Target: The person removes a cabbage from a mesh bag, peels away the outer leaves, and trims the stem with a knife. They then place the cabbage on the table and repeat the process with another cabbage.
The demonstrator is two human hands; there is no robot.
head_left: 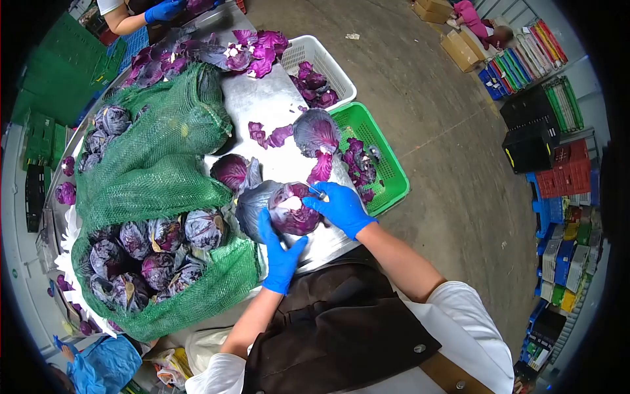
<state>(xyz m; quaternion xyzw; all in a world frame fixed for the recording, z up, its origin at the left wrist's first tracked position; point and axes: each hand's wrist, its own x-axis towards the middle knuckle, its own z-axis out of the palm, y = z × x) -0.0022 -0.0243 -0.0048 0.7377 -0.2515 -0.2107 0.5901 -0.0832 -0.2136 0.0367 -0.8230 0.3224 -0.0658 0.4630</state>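
A red cabbage [296,209] with a pale cut stem end rests on the metal table [262,98] in front of me. My left hand [280,253], in a blue glove, touches its lower left side with thumb and fingers spread. On its right, my right hand [340,207], also gloved, has closed fingers around a small tool, perhaps a knife [319,192], mostly hidden by the fingers. Dark outer leaves [254,209] lie against the cabbage's left side. Beyond it are a large loose leaf [316,132] and purple scraps [269,134].
Green net sacks [157,184] of cabbages fill the table's left. A green crate [394,177] and a white crate [341,79], both with leaves, stand at the right edge. A co-worker's gloved hand [164,10] is at the top; another person [105,364] is at lower left.
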